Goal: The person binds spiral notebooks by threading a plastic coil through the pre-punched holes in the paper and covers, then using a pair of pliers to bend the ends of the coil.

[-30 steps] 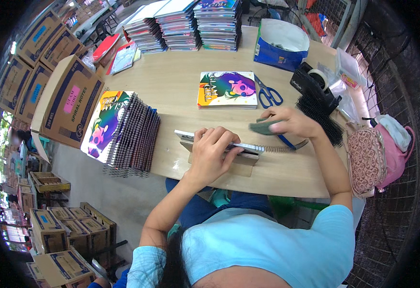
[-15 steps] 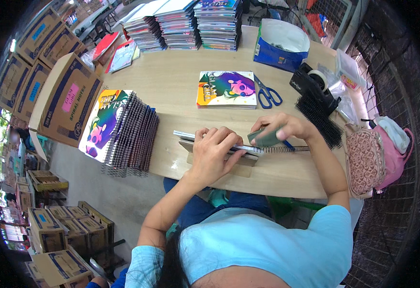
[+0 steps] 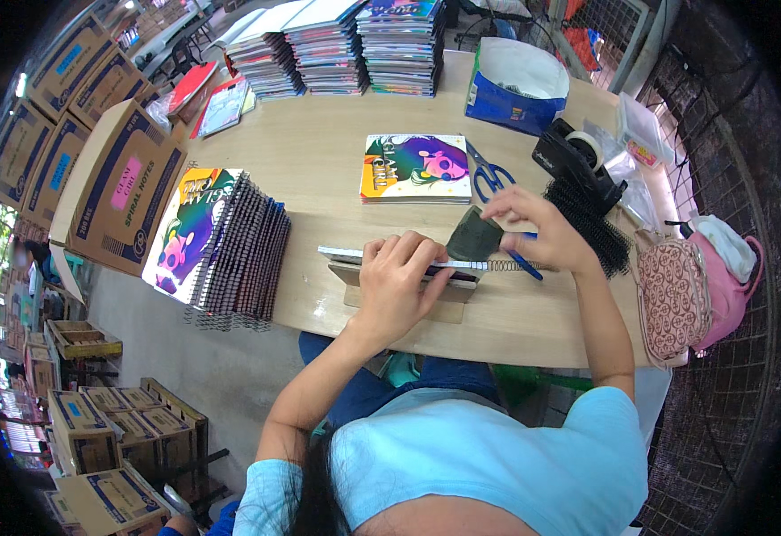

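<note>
My left hand (image 3: 399, 277) is closed around a notebook (image 3: 341, 255) that stands on edge against a small brown stand (image 3: 448, 310). A thin spiral coil (image 3: 503, 265) sticks out to the right from the notebook's top edge. My right hand (image 3: 542, 234) grips a dark green pad (image 3: 474, 238) at its fingertips, just above the coil. Beneath this hand a blue stick-like thing (image 3: 524, 263) shows in part; its kind is unclear. Beyond my hands lies an unbound-looking notebook with a colourful cover (image 3: 417, 168), beside blue-handled scissors (image 3: 490, 174).
Spiral notebooks (image 3: 238, 250) are stacked at the left table edge, near a cardboard box (image 3: 122, 188). More notebook stacks (image 3: 399, 49) stand at the back. On the right are a blue carton (image 3: 515, 98), a tape dispenser (image 3: 578, 161), black coils (image 3: 591, 228) and a patterned pouch (image 3: 676, 290).
My right hand has risen slightly, and the green pad has swung up and left. Less of the coil sticks out past the notebook. My left hand keeps its hold.
</note>
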A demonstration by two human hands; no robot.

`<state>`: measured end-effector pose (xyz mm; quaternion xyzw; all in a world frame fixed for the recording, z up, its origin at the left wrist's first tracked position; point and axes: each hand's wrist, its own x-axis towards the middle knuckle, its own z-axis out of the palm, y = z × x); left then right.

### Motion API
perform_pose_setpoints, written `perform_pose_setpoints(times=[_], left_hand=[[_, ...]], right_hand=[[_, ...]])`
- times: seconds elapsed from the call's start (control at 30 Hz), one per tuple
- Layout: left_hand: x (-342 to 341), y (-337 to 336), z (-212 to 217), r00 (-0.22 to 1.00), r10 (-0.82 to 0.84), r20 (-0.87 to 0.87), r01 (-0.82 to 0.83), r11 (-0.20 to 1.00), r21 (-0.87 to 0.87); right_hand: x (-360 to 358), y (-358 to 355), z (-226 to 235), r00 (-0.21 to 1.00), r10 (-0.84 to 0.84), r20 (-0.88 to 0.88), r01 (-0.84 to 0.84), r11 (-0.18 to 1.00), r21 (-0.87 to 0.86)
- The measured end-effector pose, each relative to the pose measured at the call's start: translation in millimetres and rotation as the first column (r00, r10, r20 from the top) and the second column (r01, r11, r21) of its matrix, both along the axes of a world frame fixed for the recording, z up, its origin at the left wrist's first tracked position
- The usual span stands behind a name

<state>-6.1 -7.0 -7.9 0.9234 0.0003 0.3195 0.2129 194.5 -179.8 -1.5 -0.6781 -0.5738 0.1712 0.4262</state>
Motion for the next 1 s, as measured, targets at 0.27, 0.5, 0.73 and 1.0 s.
perform_pose_setpoints(times=[0.27, 0.5, 0.73, 1.0], left_hand=[[1, -2, 3, 1.0, -0.015, 0.007, 0.015, 1.0, -0.003], [-1, -4, 5, 0.999, -0.044, 0.001, 0.044, 0.997, -0.069], [5, -17, 8, 1.0, 0.01, -0.027, -0.013, 0.992, -0.127], [4, -11, -1, 1.0, 0.011, -0.011, -0.012, 0.993, -0.117]], right_hand=[[-90, 7, 2, 0.847, -0.339, 0.409, 0.274, 0.938, 0.211], [-103, 6, 1, 0.888, -0.414, 0.198, 0.374, 0.903, 0.213], [-107, 3, -6, 0.886, -0.424, 0.189, 0.366, 0.888, 0.278], [-70, 1, 17, 0.909, -0.401, -0.112, 0.415, 0.894, 0.168]])
